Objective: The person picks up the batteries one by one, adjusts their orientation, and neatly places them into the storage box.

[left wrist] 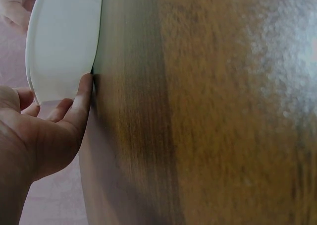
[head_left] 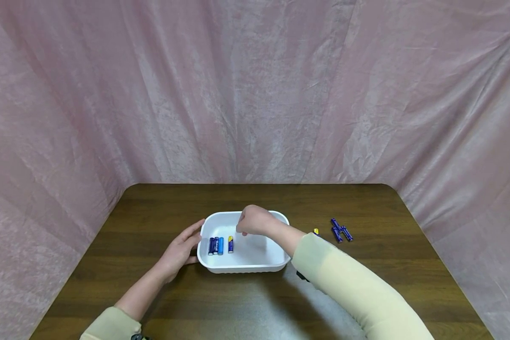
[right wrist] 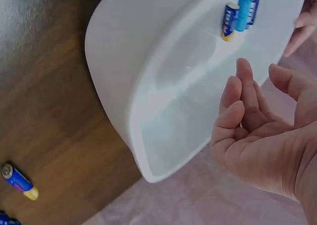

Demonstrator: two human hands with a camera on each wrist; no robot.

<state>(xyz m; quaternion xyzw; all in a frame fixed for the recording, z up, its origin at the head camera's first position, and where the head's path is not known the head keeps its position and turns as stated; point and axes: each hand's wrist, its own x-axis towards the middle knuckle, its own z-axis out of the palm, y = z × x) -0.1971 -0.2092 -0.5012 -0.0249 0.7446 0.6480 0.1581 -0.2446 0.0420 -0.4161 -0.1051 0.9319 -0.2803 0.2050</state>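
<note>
A white plastic tub with rounded corners sits on the table. My left hand holds its left end, thumb at the rim and fingers along the outer wall; in the left wrist view one fingertip reaches the bottom edge. Inside stand out a row of dark blue batteries and a light blue battery, side by side at the left. A blue-and-yellow battery lies just right of them. Over the tub hovers my right hand, fingers loosely bent, thumb apart from the index finger, nothing between them.
To the right of the tub, three dark blue batteries lie in a loose group on the wooden table. Another yellow-ended battery lies nearer the tub, partly hidden by the right sleeve in the head view. Pink curtains hang behind.
</note>
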